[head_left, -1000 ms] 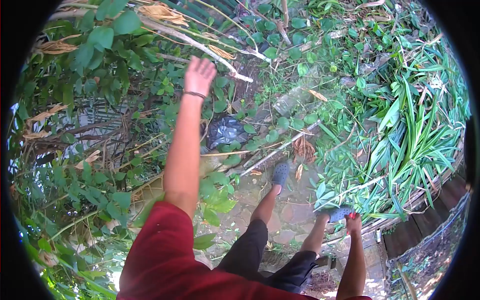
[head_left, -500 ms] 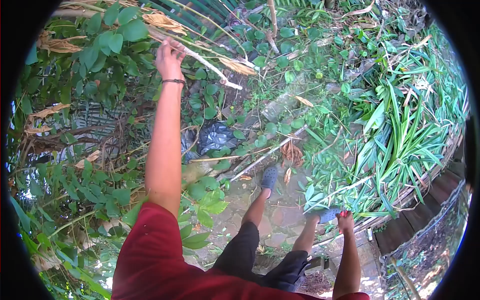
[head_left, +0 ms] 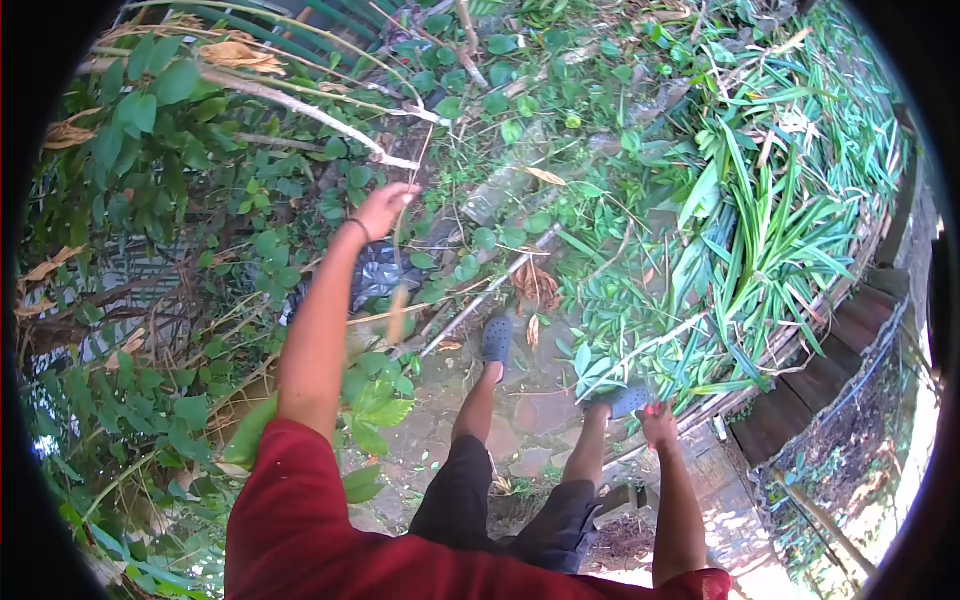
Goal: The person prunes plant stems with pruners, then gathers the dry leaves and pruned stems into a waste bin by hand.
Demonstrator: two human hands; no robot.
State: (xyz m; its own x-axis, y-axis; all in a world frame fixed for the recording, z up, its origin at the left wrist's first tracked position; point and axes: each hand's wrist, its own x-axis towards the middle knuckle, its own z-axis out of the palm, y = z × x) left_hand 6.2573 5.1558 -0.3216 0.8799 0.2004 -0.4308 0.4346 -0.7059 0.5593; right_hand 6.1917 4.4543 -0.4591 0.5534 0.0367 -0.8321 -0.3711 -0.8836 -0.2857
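My left hand [head_left: 385, 210] is closed in a pinch on a thin dry stem [head_left: 425, 150], just below the tip of a pale bare branch [head_left: 345, 130]. A brown dried leaf [head_left: 397, 312], blurred by motion, hangs below the hand, seemingly on that stem. Down at my right side, my right hand [head_left: 658, 428] is closed around a small red object [head_left: 653, 409]; its kind is mostly hidden by the fingers. That hand is beside my blue clog [head_left: 630, 402] and the edge of the leafy pile.
Long cut green leaves [head_left: 760, 230] are heaped on the right along a low edging [head_left: 790, 420]. A black plastic bag [head_left: 375, 275] lies among vines at left. A pale stick [head_left: 490, 290] crosses the stone paving [head_left: 520, 425] ahead of my feet. Green bars [head_left: 345, 40] stand at the back.
My left hand has let go of the pale branch and moved down toward me, now pinching the thin dry stem. My right hand stays low with the red object. The view has shifted slightly.
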